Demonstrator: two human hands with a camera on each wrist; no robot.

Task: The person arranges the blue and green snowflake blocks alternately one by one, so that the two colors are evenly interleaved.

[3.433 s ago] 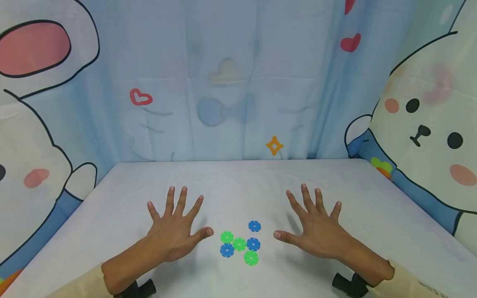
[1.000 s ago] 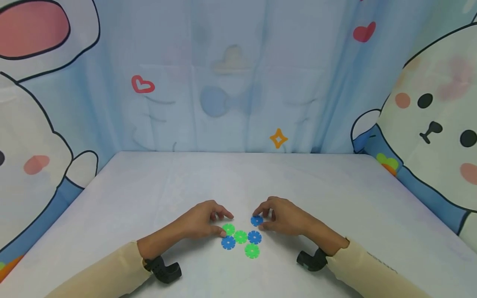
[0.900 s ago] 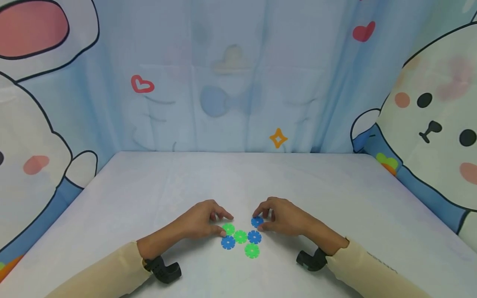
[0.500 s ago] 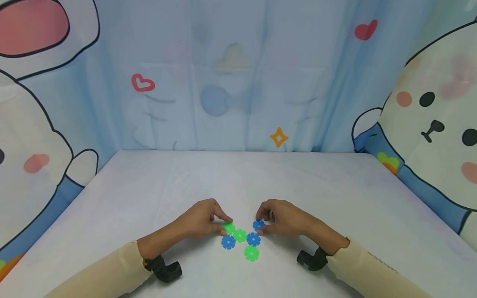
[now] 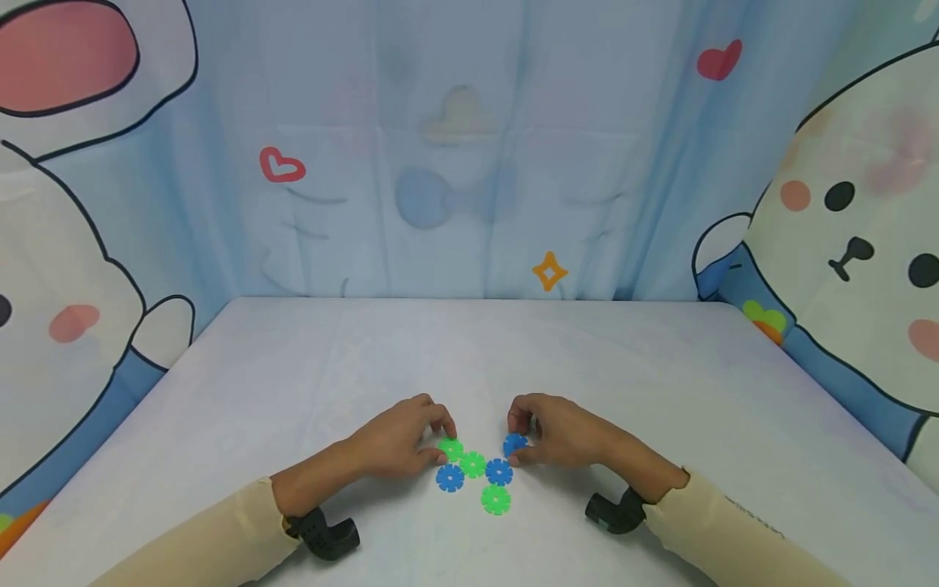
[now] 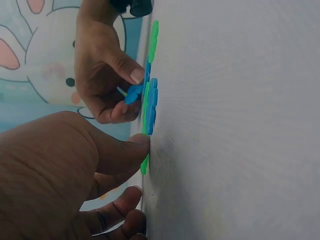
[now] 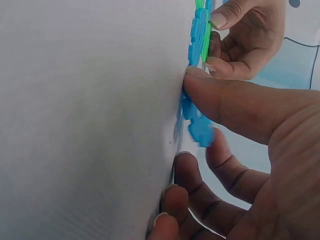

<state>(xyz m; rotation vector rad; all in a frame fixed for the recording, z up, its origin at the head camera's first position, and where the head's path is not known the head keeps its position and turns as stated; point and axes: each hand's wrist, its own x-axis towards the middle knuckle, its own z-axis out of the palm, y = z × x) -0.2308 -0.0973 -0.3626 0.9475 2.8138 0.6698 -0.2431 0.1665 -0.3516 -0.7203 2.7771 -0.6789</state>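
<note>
Six small notched discs in total: three are bright-green plastic flower-shaped discs [image 5: 473,465] and three are blue plastic flower-shaped discs [image 5: 450,478]. Also two bare hands (one left hand [image 5: 399,436], one right hand [image 5: 561,430]), two long beige fabric sleeves [image 5: 198,538], two black wrist-worn devices [image 5: 323,534], one white table [image 5: 330,350]. Background fabric [image 5: 323,81] shows two red printed hearts [image 5: 720,61], one orange four-pointed printed star [image 5: 539,270], two large black-outlined white cartoon animals [image 5: 866,293].

Nothing legible in any view. Along the right arm's beige cloth sleeve [image 5: 722,542], one thin line of dark print [image 5: 753,517], too small to read. On the light-blue fabric curtain [image 5: 330,90], wordless printed marks: a red outlined heart [image 5: 268,167], a solid red heart [image 5: 720,61], an orange four-pointed star [image 5: 539,271].
</note>
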